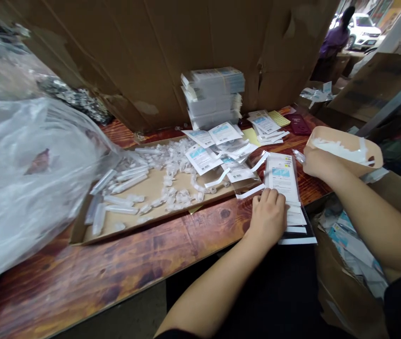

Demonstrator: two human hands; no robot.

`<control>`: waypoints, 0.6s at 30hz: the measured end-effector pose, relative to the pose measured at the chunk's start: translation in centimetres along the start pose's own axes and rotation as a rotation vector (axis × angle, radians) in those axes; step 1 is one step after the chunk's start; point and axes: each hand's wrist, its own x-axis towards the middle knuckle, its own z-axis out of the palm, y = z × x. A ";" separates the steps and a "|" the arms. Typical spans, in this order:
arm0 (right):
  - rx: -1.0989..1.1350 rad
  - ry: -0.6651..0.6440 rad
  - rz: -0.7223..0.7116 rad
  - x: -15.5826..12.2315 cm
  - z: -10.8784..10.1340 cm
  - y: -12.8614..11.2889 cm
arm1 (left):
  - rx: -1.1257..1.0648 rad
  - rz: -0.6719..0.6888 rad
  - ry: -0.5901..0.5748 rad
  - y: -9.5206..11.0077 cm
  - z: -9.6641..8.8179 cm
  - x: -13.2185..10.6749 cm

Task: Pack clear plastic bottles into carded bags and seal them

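Observation:
My left hand (269,214), its fingers bent and pressed together, grips the left side of a stack of clear plastic packets with printed cards (280,181) at the table's front edge. The packets' white sealing strips overhang that edge. Just right of the stack, my right hand (317,164) is closed on a small clear plastic piece (298,156) whose end sticks out to the left; its exact kind cannot be made out. That hand is beside a beige tub (348,141) with torn white strips stuck along it.
A shallow cardboard tray (156,212) holds several clear tubes and caps. Loose packets (204,157) overlap its right end. Behind stand bundled cards (214,101) against a cardboard wall (186,47). A dark red phone (298,125) lies farther back. A plastic bag (34,188) bulges at left.

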 end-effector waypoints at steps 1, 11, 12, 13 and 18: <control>0.000 0.001 0.015 -0.7 0.4 0.0 | -0.001 0.003 0.006 0.0 0.0 -0.1; 0.246 0.449 -0.124 -4.1 -5.5 -3.8 | -0.049 0.044 -0.057 0.2 0.1 -0.4; 0.347 0.552 -0.188 -4.3 -6.7 -5.2 | -0.053 0.050 -0.050 0.3 0.0 -0.5; 0.454 0.635 -0.273 -4.5 -8.0 -6.9 | -0.056 0.056 -0.041 0.3 -0.2 -0.5; 0.577 0.532 -0.698 -4.6 -12.4 -20.7 | -0.059 0.066 0.016 0.4 -0.3 -0.7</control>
